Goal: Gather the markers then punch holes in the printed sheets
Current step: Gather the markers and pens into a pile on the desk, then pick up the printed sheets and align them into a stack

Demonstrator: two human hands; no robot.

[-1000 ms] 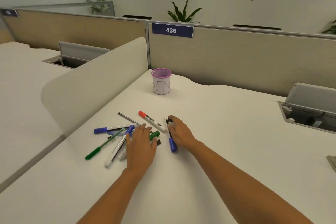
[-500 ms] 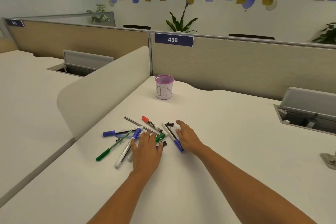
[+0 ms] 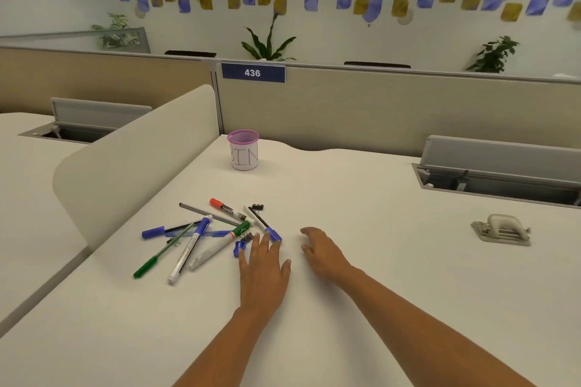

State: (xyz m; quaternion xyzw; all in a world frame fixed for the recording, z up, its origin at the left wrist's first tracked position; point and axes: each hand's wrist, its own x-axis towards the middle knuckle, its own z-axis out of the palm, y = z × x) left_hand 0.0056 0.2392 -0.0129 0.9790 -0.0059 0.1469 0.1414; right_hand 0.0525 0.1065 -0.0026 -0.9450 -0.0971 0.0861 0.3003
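Several markers and pens lie in a loose pile on the white desk [image 3: 377, 261]: a red-capped marker [image 3: 227, 208], a green-capped marker [image 3: 220, 244], a blue-capped marker [image 3: 190, 248], a green pen [image 3: 163, 253] and a blue-capped pen [image 3: 263, 224]. My left hand [image 3: 264, 267] lies flat with straight fingers, its fingertips touching the right edge of the pile. My right hand [image 3: 323, 250] rests on the desk just right of the pile, fingers relaxed, holding nothing. A grey hole punch [image 3: 501, 232] sits at the right. No printed sheets are in view.
A pink-rimmed cup [image 3: 243, 151] labelled BIN stands behind the pile. Small black binder clips [image 3: 258, 207] lie among the pens. A curved divider [image 3: 132, 160] borders the desk on the left, and an open cable hatch [image 3: 500, 176] sits at the back right.
My left hand slid right, off the middle of the pile to its right edge. My right hand let go of the blue-capped pen and drew away to the right. The view shifted, revealing the hole punch.
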